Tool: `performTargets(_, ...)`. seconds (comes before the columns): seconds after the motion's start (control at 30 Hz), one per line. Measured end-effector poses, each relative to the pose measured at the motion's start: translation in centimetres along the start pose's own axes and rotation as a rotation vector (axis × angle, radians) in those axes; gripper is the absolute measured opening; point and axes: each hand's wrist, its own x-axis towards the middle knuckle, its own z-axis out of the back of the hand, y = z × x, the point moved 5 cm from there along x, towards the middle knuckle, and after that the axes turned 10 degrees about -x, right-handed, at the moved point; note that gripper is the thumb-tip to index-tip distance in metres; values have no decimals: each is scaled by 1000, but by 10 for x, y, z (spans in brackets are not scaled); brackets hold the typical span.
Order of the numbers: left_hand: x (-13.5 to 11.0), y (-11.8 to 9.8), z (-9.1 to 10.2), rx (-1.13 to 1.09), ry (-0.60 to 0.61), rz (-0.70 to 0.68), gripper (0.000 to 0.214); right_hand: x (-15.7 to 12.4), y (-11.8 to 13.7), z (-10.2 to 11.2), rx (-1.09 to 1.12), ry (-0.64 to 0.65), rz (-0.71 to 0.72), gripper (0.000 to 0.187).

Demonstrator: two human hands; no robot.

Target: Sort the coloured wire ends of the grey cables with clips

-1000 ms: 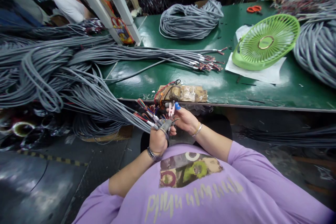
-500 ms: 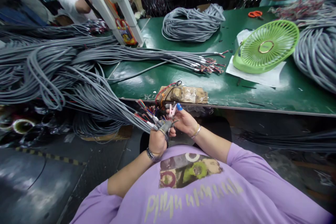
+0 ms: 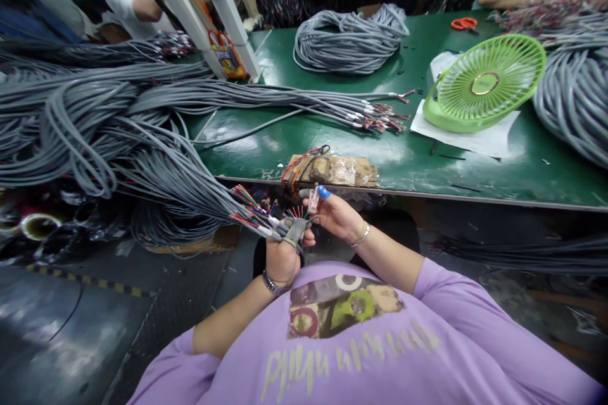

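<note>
Grey multicore cables (image 3: 204, 183): ends in left hand (image 3: 282, 261), fingers closed round them; long axis running leftward, outward. Coloured wires (image 3: 295, 211): fanned just beyond left fingers. Pink clip (image 3: 313, 200): pinched by right hand (image 3: 341, 218), beside wires.

Grey cables (image 3: 204, 183), multicoloured wire ends (image 3: 244, 194)

Grey cables (image 3: 202, 178) (coloured wires (image 3: 244, 193) splayed) run bunched.

Glossy green table (image 3: 399, 149), grey floor (image 3: 109, 329)
</note>
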Motion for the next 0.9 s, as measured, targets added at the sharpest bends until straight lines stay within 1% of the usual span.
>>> performTargets(0.17,5,1,-5,-10,-16,-22,24,-2,0,-1,-36,-31,35,32)
performTargets(0.3,7,5,-3,14,-28,-26,24,-3,0,-3,-104,8,44,37)
performTargets(0.43,9,11,1,58,-14,-34,25,-4,1,-6,-176,54,71,44)
performTargets(0.63,10,15,4,84,6,-24,25,-2,-2,-3,-217,45,76,49)
performTargets(0.73,9,14,3,84,-1,-23,25,1,-3,-2,-192,37,81,47)
performTargets(0.9,5,10,2,71,19,-21,23,1,-5,-1,-50,27,49,42)
